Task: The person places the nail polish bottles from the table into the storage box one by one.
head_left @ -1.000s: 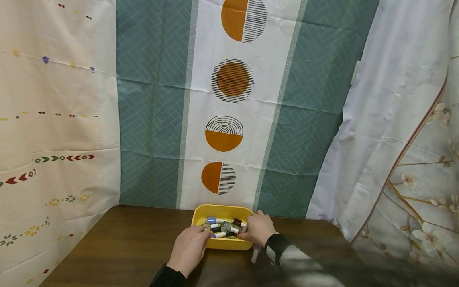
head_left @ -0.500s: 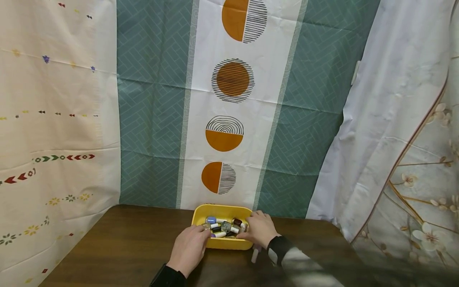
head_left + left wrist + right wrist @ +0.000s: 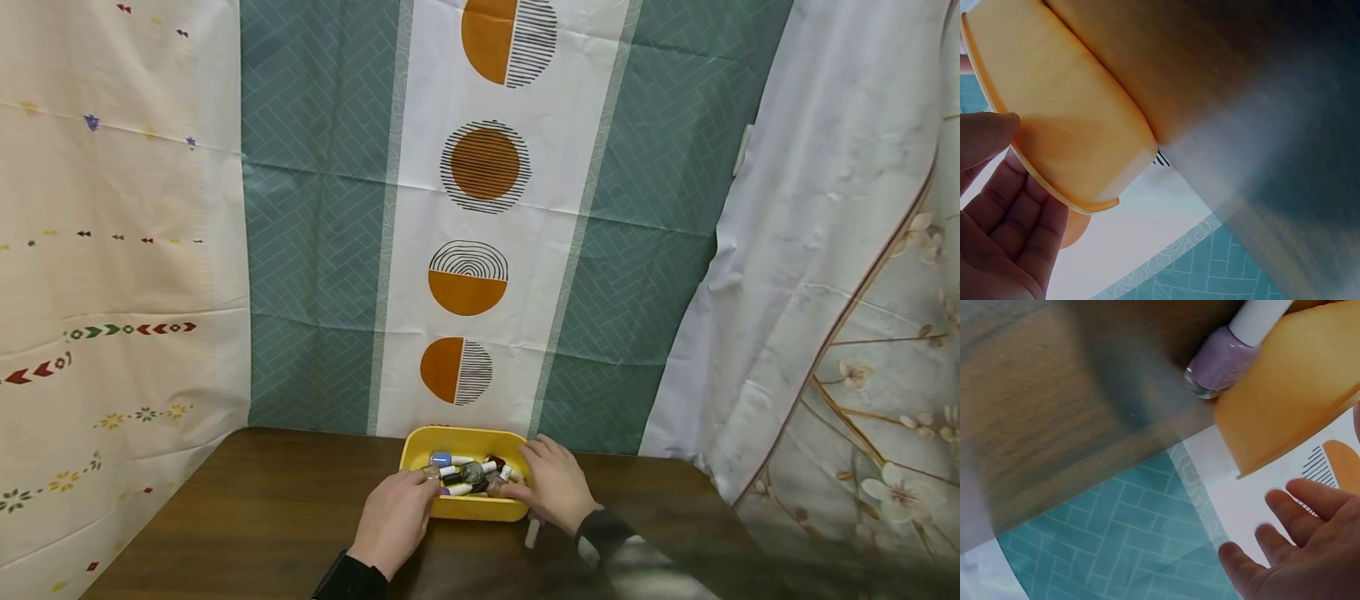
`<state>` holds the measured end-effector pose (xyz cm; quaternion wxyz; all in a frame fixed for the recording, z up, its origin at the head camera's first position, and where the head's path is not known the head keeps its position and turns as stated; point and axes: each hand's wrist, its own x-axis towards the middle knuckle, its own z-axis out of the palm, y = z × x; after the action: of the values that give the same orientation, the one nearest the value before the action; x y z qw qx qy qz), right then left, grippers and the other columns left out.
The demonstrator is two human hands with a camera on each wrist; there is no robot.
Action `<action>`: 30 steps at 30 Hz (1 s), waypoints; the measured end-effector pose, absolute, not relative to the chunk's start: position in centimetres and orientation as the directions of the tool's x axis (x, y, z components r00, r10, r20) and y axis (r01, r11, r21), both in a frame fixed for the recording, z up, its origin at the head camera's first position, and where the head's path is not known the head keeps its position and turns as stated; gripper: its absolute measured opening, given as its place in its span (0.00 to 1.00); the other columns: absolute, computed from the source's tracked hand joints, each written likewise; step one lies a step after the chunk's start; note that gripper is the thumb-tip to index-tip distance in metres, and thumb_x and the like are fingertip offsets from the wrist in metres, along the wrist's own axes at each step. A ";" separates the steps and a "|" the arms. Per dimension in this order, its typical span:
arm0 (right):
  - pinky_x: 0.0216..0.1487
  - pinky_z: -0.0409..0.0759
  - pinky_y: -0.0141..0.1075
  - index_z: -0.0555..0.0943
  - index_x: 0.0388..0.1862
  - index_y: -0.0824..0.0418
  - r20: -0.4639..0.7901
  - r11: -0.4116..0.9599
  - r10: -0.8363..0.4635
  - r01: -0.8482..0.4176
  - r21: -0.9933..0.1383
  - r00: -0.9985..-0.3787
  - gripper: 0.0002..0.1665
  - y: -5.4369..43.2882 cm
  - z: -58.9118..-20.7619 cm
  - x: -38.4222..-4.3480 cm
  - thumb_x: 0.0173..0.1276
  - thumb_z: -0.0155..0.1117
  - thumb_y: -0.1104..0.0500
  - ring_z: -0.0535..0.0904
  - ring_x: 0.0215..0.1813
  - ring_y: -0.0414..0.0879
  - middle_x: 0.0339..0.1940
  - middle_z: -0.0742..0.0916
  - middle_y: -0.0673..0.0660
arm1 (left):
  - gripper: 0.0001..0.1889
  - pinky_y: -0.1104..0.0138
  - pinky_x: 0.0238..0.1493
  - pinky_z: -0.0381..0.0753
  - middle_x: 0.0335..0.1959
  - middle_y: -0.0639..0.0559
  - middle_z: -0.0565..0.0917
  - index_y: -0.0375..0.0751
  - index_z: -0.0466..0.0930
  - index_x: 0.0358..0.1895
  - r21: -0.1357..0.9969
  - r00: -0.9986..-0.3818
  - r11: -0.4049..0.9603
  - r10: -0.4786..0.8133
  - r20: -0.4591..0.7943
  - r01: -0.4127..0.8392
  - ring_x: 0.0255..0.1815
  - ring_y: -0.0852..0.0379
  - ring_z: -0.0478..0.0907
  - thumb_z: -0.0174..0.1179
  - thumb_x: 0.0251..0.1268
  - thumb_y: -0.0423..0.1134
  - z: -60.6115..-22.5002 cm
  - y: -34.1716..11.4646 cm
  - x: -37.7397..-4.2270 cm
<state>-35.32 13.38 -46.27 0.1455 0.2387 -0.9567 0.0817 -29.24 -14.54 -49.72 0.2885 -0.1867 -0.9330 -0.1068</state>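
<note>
A yellow tub (image 3: 465, 508) stands near the table's back edge with several small nail polish bottles lying in it. Among them are a blue bottle (image 3: 440, 459) and a grey glitter one (image 3: 472, 473), with white caps. My left hand (image 3: 396, 518) pinches the tub's left rim, thumb on the outer wall in the left wrist view. Over the right rim is my right hand (image 3: 558, 485), its thumb close to the bottles. In the right wrist view, the fingers (image 3: 1285, 509) are spread and loosely extended beyond the rim. A lilac nail polish bottle (image 3: 1225, 359) lies outside, against the tub's right wall.
The brown wooden table (image 3: 300, 500) extends to both sides of the tub. Behind it hangs a green and white patterned cloth (image 3: 322, 367). A cream cloth (image 3: 150, 333) hangs at left and a floral one (image 3: 885, 400) at right.
My right hand has moved slightly rightward and its fingers have spread. Bottles at the tub's right side have shifted, and a pinkish glitter one now shows there. The left hand keeps its hold.
</note>
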 end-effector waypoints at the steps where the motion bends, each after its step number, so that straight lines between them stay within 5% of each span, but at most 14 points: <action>1: 0.80 0.67 0.63 0.80 0.75 0.66 0.316 0.873 -0.427 -0.477 -0.099 -0.847 0.49 13.5 -46.4 -35.3 0.71 0.77 0.33 0.70 0.82 0.64 0.74 0.83 0.64 | 0.06 0.56 0.47 0.88 0.37 0.58 0.87 0.51 0.91 0.37 0.090 -0.766 0.909 0.287 0.576 0.408 0.38 0.55 0.84 0.80 0.66 0.37 -49.7 -14.5 -29.3; 13: 0.84 0.60 0.64 0.70 0.85 0.63 0.343 0.871 -0.388 -0.462 -0.168 -0.856 0.53 15.0 -47.6 -34.1 0.76 0.70 0.31 0.62 0.87 0.64 0.85 0.73 0.62 | 0.06 0.57 0.47 0.89 0.37 0.58 0.88 0.51 0.91 0.37 0.088 -0.766 0.909 0.287 0.575 0.407 0.39 0.55 0.84 0.80 0.66 0.37 -49.9 -14.5 -29.5; 30: 0.81 0.64 0.66 0.69 0.86 0.64 0.352 0.886 -0.364 -0.437 -0.154 -0.862 0.66 16.7 -49.6 -32.8 0.65 0.74 0.22 0.62 0.87 0.63 0.85 0.73 0.62 | 0.06 0.56 0.47 0.88 0.37 0.58 0.87 0.50 0.91 0.37 0.092 -0.757 0.902 0.294 0.583 0.421 0.38 0.55 0.84 0.79 0.66 0.36 -49.6 -14.6 -29.2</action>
<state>-32.82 16.75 -49.61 0.1585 0.2092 -0.9580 0.1152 -29.24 -14.58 -49.65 0.2904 -0.1922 -0.9310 -0.1096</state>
